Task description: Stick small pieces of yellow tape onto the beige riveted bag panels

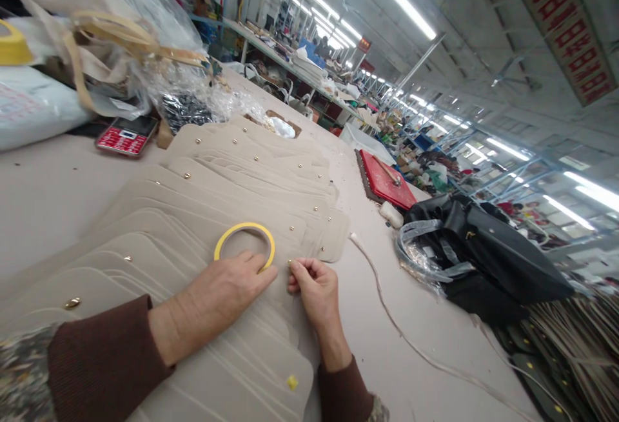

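Beige panels (188, 215) with rounded ends and small gold metal fittings lie fanned out in overlapping layers in front of me. Over them, my left hand (227, 290) grips the near edge of a roll of yellow tape (223, 235), its fingers reaching into the ring. Just to the right, my right hand (316, 286) is closed in a pinch, thumb against the fingers. A tiny gold spot shows at its fingertips; I cannot tell whether it is held or lies behind them. A small yellow piece (292, 382) sits on a near panel.
A red calculator-like device (128, 136) and plastic-wrapped bundles (39, 106) are at left. Rightward lie a thin cord (387, 309), a red pad (387, 180) bearing a hammer (387, 170), a black bag (503, 254) and stacked dark strips (570, 338). Long worktables recede behind.
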The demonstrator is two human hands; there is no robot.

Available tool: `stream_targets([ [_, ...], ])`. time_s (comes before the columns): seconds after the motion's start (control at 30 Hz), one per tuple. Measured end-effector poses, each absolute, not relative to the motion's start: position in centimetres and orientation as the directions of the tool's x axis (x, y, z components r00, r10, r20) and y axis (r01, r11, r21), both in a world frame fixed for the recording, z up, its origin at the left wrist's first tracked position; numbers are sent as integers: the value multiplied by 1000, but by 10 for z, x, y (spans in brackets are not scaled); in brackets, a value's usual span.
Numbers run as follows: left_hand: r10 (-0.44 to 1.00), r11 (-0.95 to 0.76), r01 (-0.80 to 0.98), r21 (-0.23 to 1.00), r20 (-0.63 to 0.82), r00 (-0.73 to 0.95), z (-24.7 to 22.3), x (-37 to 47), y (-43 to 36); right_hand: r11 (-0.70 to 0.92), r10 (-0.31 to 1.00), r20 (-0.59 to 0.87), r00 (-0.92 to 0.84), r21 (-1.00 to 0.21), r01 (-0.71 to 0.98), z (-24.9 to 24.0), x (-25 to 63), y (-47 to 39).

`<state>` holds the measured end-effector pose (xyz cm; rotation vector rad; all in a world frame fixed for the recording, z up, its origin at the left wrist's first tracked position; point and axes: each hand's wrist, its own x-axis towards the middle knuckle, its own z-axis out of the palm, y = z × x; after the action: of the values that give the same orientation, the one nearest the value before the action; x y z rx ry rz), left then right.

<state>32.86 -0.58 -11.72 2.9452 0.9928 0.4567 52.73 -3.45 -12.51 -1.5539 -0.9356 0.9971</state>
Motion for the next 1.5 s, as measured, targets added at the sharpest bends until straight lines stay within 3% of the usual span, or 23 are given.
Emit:
stream_targets([
  [0.13, 615, -788, 602, 127, 188, 765, -114, 332, -7, -132, 935, -30, 353, -954, 269, -134, 523, -32],
  [0.3, 623, -782, 611, 119, 135, 771, -115, 332, -7, 63, 940, 245, 237, -808, 586, -140, 524, -28],
  [0.47, 649, -759, 637, 134, 87, 756, -113, 331, -6, 47, 905, 307, 294, -760, 649, -148, 530, -34],
  [0.67, 663, -742, 647, 175, 42, 748, -110, 332, -7, 181, 873, 454, 180, -643, 744, -151, 530, -42],
  [0.8, 624, -779, 608, 154, 85, 777, -116, 331, -6, 164, 881, 440, 175, -631, 758, -149, 526, -34],
  [0.97, 576, -811, 575, 104, 315, 755, -118, 324, -5, 172, 917, 384, 109, -626, 761, -138, 528, -32],
  [1.07, 560, -809, 573, 132, 471, 681, -115, 317, 0, 165, 973, 232, -11, -655, 737, -126, 535, -42],
  [1.17, 537, -834, 496, 241, 557, 634, -115, 310, 5, 83, 996, 73, -43, -740, 667, -117, 538, -51],
  [1.23, 506, -860, 422, 287, 593, 627, -118, 308, 6, 93, 992, 124, 16, -819, 566, -114, 535, -53],
  [1.3, 465, -884, 365, 291, 619, 632, -121, 308, 5, 208, 961, 270, 65, -854, 477, -112, 529, -53],
  [1.4, 445, -895, 335, 293, 632, 634, -124, 310, 1, 428, 872, 489, 6, -770, 473, -110, 519, -51],
  [1.5, 488, -872, 375, 314, 612, 622, -124, 313, -2, 548, 793, 603, -83, -647, 530, -108, 512, -49],
])
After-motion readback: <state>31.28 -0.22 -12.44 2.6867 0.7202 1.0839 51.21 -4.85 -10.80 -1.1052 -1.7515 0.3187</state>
